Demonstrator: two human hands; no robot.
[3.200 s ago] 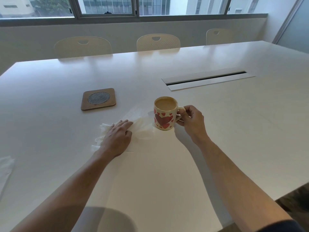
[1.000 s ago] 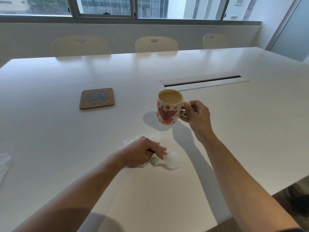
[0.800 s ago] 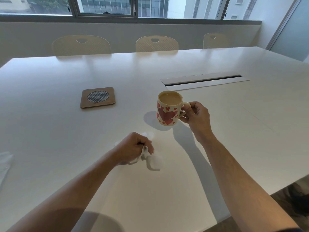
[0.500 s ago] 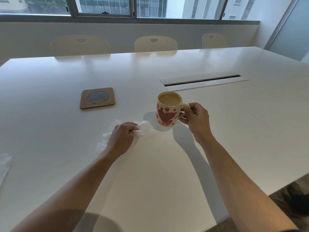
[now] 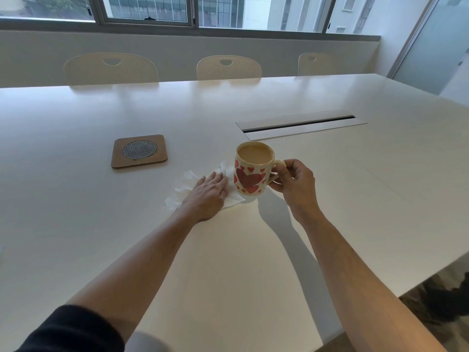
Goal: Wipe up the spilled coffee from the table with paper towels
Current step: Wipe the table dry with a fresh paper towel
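Fingers (image 5: 291, 168) of the right hand (image 5: 295, 182) are curled round the handle of the heart-print mug (image 5: 251, 168), which is held upright; whether its base is resting on the tabletop (image 5: 330, 199) or is lifted just off it cannot be told. Left hand (image 5: 209, 193) is laid flat, fingers extended and not clenched, palm pressed on the paper towel (image 5: 182, 185). The towel is spread crumpled approx. mid-tabletop, well back from the near edge, its right part tucked against or under the mug's base. No brown stain is visible on the white surface; any coffee left is prob. under the towel or mug.

Risks, as judged: the mug is filled nearly to the rim w/ milky coffee, so a tilt or a knock from the wiping hand, which is right beside it, could cause fresh spillage. If the towel is tugged while caught under the base, the mug could be jolted. A ring under the base could be missed if the mug is not raised enough. The wooden coaster (image 5: 139, 151), nearer the far-left corner, is well clear of the wiping.
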